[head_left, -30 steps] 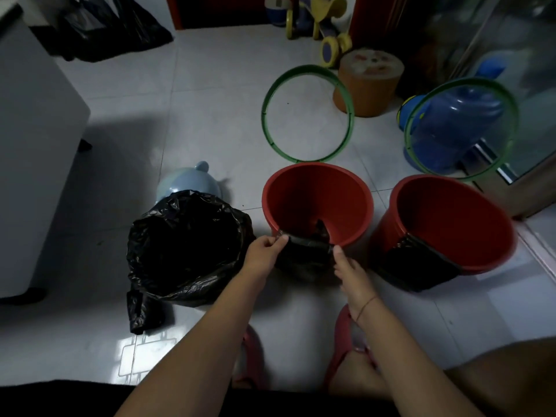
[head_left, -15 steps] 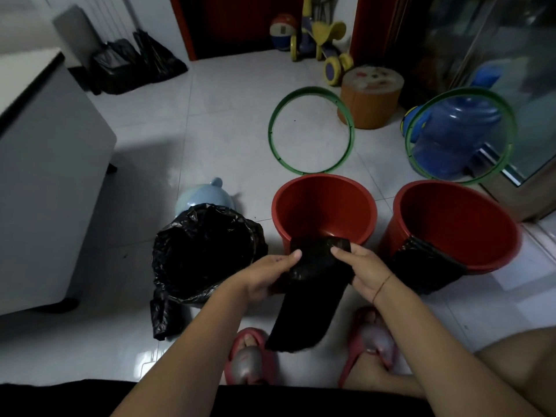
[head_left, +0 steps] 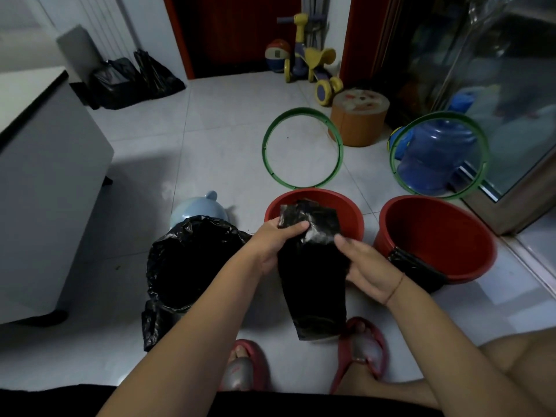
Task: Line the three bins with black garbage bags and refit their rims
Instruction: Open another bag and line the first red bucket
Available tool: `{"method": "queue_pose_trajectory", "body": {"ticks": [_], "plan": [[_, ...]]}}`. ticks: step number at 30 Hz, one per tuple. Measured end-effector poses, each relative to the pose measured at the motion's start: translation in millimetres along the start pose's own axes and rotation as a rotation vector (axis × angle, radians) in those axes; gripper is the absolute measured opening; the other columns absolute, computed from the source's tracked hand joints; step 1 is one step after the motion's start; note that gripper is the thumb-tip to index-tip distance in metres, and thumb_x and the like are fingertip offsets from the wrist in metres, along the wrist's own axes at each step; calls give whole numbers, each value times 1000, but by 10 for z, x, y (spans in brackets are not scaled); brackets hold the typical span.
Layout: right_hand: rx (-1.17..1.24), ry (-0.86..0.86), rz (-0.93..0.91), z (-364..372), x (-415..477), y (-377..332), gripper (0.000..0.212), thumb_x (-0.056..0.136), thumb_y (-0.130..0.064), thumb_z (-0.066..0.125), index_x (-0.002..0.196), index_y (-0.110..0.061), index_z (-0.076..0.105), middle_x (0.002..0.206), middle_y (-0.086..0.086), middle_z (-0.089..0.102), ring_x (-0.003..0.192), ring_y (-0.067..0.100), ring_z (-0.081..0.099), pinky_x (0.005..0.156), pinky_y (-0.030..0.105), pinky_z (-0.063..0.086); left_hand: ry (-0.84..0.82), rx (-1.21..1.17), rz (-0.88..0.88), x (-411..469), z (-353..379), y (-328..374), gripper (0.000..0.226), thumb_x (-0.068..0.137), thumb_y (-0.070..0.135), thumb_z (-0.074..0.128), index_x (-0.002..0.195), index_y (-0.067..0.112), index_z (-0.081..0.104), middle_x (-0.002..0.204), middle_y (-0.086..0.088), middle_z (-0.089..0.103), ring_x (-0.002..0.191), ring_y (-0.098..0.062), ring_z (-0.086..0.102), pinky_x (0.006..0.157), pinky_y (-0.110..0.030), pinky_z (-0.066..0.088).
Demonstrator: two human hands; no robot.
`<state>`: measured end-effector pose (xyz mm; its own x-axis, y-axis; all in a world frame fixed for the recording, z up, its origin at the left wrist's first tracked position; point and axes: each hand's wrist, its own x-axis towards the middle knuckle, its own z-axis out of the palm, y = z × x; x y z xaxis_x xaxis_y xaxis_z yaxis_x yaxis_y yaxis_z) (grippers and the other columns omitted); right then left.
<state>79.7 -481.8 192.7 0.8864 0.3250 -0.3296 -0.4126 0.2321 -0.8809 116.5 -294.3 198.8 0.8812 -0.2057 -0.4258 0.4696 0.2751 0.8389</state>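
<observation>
Three bins stand on the tiled floor. The left bin [head_left: 192,260] is lined with a black bag spilling over its edge. The middle red bin [head_left: 349,209] and the right red bin [head_left: 436,236] are unlined. A folded black bag [head_left: 415,269] hangs over the right bin's near edge. My left hand [head_left: 279,239] and my right hand [head_left: 364,266] both grip a flat black garbage bag [head_left: 316,284] that hangs down in front of the middle bin. Two green rims lie beyond: one [head_left: 302,147] flat on the floor, the other [head_left: 437,155] leaning against a blue water jug.
A white cabinet [head_left: 45,182] stands at the left. A pale blue pot [head_left: 198,206] sits behind the lined bin. An orange stool [head_left: 358,121], a toy scooter [head_left: 310,64] and black bags [head_left: 132,82] lie further back. A glass door [head_left: 511,115] is at right. My slippered feet [head_left: 301,362] are below.
Both hands lifted the black bag off the middle bin's edge and unfolded it, so it now hangs long between them. The view tilted upward.
</observation>
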Motion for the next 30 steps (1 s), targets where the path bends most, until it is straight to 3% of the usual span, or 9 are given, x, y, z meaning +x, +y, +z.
{"method": "queue_pose_trajectory", "body": {"ticks": [5, 11, 14, 16, 19, 21, 24, 28, 30], "plan": [[60, 158, -183, 133, 167, -310, 23, 84, -16, 62, 104, -6, 68, 94, 10, 74, 87, 23, 69, 73, 28, 57, -71, 204, 60, -171, 44, 118, 30, 80, 7, 73, 110, 6, 68, 106, -15, 72, 95, -27, 70, 87, -34, 55], [-116, 131, -449, 369, 163, -534, 11, 83, -14, 68, 92, -15, 74, 89, 3, 76, 86, 15, 71, 70, 19, 54, 74, 219, 346, -315, 174, 503, 26, 84, 26, 71, 107, 15, 71, 103, -3, 74, 94, -14, 70, 75, -19, 54], [-198, 124, -470, 480, 139, -700, 30, 75, -44, 72, 93, -21, 75, 95, 5, 75, 94, 20, 70, 75, 24, 54, 71, 240, 432, -387, 261, 687, 6, 84, 21, 71, 88, 19, 75, 85, 1, 75, 79, -9, 70, 67, -16, 52], [-32, 79, -422, 535, 121, -847, 42, 76, -51, 69, 97, -16, 74, 100, 11, 74, 97, 24, 70, 75, 28, 55, 67, 246, 481, -424, 297, 778, 6, 84, 16, 71, 80, 19, 74, 79, 1, 74, 75, -9, 69, 66, -17, 52], [200, 63, -353, 546, 103, -1078, 51, 79, -46, 64, 111, -6, 66, 112, 19, 68, 103, 28, 67, 80, 38, 56, -12, 299, 513, -475, 304, 848, 12, 84, 10, 69, 77, 19, 74, 76, 1, 73, 74, -8, 67, 69, -17, 52], [122, 96, -366, 542, 94, -1196, 33, 87, -30, 60, 108, -4, 66, 108, 19, 69, 100, 28, 66, 88, 42, 53, -64, 324, 515, -507, 300, 875, 13, 83, 8, 70, 77, 19, 74, 75, 2, 73, 74, -8, 67, 69, -16, 52], [-6, 139, -402, 611, 52, -1302, 11, 89, -10, 58, 85, -12, 68, 80, 7, 73, 79, 22, 67, 77, 37, 51, -43, 343, 515, -553, 348, 935, 10, 83, 11, 70, 83, 20, 74, 82, -1, 73, 81, -12, 69, 71, -18, 52], [-150, 248, -591, 702, 9, -1401, 8, 84, -9, 66, 83, -17, 67, 72, -2, 72, 64, 12, 64, 54, 22, 50, 304, 412, 667, -607, 505, 1073, 20, 83, 37, 70, 102, 30, 68, 114, 2, 66, 110, -12, 59, 89, -28, 49], [-226, 256, -671, 751, -19, -1446, 7, 82, -13, 70, 83, -19, 67, 68, -3, 71, 59, 9, 62, 47, 19, 47, 266, 360, 761, -704, 630, 1166, 14, 85, 38, 67, 99, 35, 69, 105, 8, 71, 101, -6, 64, 81, -23, 51]]}}
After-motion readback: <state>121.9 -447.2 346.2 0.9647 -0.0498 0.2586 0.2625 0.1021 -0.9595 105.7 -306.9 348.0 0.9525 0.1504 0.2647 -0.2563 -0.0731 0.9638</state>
